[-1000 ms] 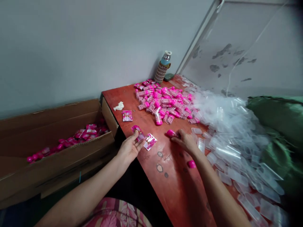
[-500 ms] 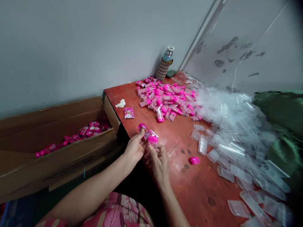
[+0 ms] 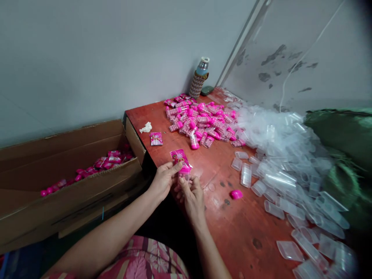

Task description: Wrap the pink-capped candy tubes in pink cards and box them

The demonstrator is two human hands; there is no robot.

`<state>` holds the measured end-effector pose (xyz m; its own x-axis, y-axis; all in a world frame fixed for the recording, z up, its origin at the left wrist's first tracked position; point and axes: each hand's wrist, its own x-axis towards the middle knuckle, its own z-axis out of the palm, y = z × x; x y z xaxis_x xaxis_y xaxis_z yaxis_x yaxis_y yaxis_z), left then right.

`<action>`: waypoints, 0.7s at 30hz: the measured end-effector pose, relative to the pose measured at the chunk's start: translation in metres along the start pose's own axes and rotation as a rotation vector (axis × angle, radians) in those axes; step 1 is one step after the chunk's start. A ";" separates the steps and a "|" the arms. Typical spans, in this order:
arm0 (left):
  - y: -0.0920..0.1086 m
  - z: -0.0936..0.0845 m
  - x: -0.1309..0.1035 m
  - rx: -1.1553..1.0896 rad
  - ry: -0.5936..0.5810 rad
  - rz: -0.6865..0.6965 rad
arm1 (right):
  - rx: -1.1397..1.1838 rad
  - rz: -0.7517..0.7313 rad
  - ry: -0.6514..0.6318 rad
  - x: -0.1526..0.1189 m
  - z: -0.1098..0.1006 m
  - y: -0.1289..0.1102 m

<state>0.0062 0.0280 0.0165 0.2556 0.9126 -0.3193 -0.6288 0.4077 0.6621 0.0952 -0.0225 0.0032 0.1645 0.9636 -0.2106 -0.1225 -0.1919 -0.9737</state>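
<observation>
Pink-capped container [image 3: 185,171], stained red tabletop [image 3: 232,232], cardboard box [image 3: 87,198] alongside, grey wall [image 3: 87,58]

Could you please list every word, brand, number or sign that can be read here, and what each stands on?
No text can be read.
Pink wrapper in the left hand: printed; any lettering too small and blurred.
Flat pink packet on the table: printed picture; any lettering too small.
Pink items in the cardboard box: too small and blurred to tell.
</observation>
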 end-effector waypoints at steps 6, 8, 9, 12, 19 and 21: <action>0.002 -0.003 0.003 0.114 -0.011 -0.085 | -0.008 -0.020 0.025 0.000 -0.001 0.001; 0.005 -0.004 0.005 0.158 -0.064 -0.106 | 0.011 -0.026 0.010 0.000 -0.003 0.003; 0.008 -0.005 0.005 0.185 -0.092 -0.115 | 0.040 -0.016 -0.018 0.000 -0.004 0.003; 0.012 -0.006 0.007 0.265 -0.154 -0.130 | 0.148 0.037 -0.114 0.001 -0.007 0.003; 0.006 -0.008 0.008 0.266 -0.154 -0.134 | 0.058 -0.046 0.002 0.002 -0.008 0.002; 0.006 -0.009 0.008 0.246 -0.124 -0.129 | 0.138 -0.017 -0.054 0.000 -0.009 0.003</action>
<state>-0.0021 0.0370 0.0116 0.4193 0.8433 -0.3362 -0.3922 0.5023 0.7706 0.1034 -0.0244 -0.0010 0.1157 0.9758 -0.1856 -0.2545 -0.1515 -0.9551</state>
